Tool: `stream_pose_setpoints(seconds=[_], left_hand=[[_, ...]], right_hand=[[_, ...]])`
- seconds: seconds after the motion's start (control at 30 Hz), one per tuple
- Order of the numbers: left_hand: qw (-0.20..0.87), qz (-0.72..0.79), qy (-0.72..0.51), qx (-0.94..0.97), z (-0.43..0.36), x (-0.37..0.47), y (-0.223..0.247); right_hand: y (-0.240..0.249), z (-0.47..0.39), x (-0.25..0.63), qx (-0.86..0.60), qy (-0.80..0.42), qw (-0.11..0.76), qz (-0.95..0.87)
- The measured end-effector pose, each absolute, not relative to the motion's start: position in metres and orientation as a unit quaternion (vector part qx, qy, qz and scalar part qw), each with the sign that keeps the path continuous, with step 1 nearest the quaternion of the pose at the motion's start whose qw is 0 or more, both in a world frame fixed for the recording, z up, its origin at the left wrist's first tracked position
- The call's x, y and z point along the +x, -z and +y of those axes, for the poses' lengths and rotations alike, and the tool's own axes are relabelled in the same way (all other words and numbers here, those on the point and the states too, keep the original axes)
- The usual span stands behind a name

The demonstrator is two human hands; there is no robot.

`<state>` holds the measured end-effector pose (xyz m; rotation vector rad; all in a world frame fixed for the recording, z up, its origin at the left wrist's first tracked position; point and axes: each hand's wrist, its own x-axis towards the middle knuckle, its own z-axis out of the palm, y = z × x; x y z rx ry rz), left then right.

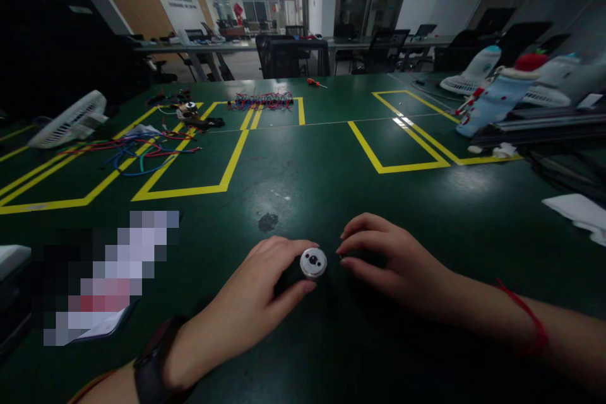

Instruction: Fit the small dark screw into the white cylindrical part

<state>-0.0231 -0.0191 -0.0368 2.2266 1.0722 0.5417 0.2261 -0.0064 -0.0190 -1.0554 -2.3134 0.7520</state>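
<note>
A small round metal part (313,262), with a dark centre and two small dark holes in its top face, is near the middle of the green table. Around its left side curl the thumb and fingers of my left hand (258,287), holding it. Just to the right, apart from the part, is my right hand (395,259). Its thumb and index finger are pinched together, and a tiny dark thing at their tips is too small to name.
The green table (293,189) has yellow tape outlines. Loose wires (142,151) and a white fan (71,120) are at left, a wire bundle (265,100) and screwdriver (314,83) at the back. A blue plush item (497,98) and white cloth (577,211) lie right.
</note>
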Motion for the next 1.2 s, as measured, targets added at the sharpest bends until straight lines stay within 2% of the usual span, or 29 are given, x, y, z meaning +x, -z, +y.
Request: stream_pose_setpoints(seconds=[0.13,0.3,0.57,0.9,1.0,1.2], left_hand=[[0.297,0.401,-0.207,0.841,-0.019,-0.024,0.038],[0.294,0.400,-0.210,0.842,-0.019,-0.025,0.039],[0.301,0.400,-0.204,0.841,-0.019,-0.025,0.039],[0.305,0.400,-0.208,0.839,-0.021,-0.024,0.037],[0.307,0.403,-0.203,0.838,-0.020,-0.024,0.037],[0.302,0.401,-0.200,0.842,-0.019,-0.025,0.038]], right_hand=[[0.005,-0.004,0.209,-0.356,-0.271,0.284,-0.848],[-0.001,-0.003,0.195,-0.350,-0.198,0.271,-0.874],[0.001,-0.003,0.194,-0.355,-0.232,0.283,-0.860],[-0.007,-0.010,0.203,-0.367,-0.166,0.245,-0.882],[-0.006,-0.010,0.212,-0.366,-0.215,0.280,-0.861],[0.017,-0.001,0.237,-0.443,-0.445,0.324,-0.708]])
